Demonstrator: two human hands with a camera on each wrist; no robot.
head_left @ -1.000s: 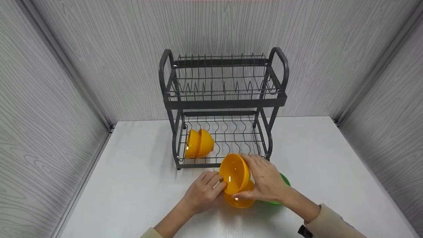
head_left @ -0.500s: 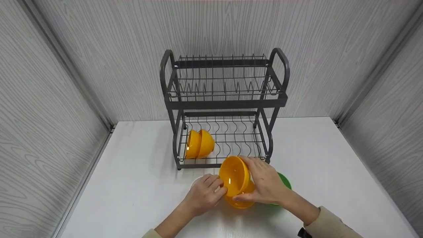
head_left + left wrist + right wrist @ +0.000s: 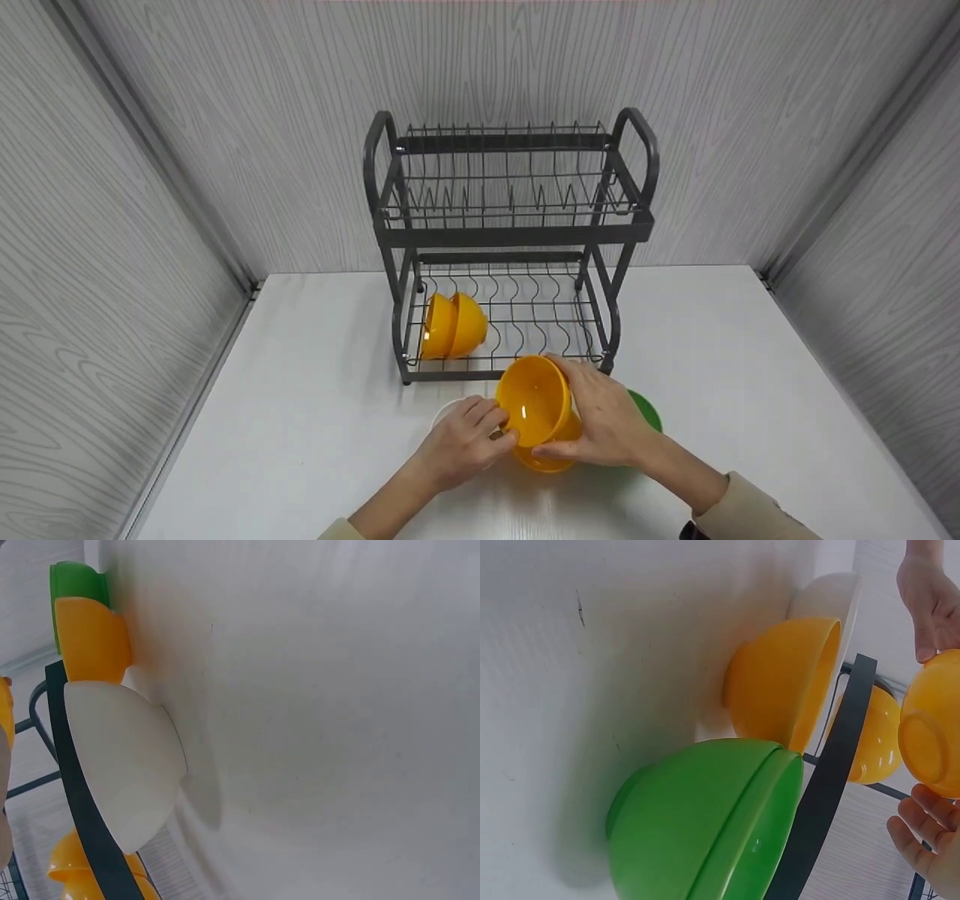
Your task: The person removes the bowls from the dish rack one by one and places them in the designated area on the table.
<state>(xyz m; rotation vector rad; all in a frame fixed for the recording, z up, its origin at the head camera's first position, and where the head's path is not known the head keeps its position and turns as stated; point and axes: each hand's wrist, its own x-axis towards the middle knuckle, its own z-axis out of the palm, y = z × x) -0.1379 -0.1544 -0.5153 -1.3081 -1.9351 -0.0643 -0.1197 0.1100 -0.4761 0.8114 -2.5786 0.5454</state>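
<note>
In the head view a tilted yellow bowl (image 3: 531, 397) is held up in front of the rack, its hollow facing up and left. The left hand (image 3: 466, 442) pinches its left rim with thumb and fingers. Around its right side curls the right hand (image 3: 606, 412), thumb below and fingers above. The right wrist view shows that bowl's underside (image 3: 926, 742) between both hands. Underneath, a second yellow bowl (image 3: 780, 682) stands on the table, partly hidden in the head view. A white bowl (image 3: 124, 757) stands behind the left hand, and stacked green bowls (image 3: 697, 825) stand by the right.
A black two-tier dish rack (image 3: 514, 236) stands behind the hands. Two yellow bowls (image 3: 454, 326) sit nested on their sides at the left of its lower shelf. Grey wood-grain panels (image 3: 510, 60) enclose the white table (image 3: 315, 420) at back and sides.
Both hands and the held bowl have dipped slightly, and the bowl has turned a little. The white bowl's rim now shows behind the left hand. Both hands keep their hold.
</note>
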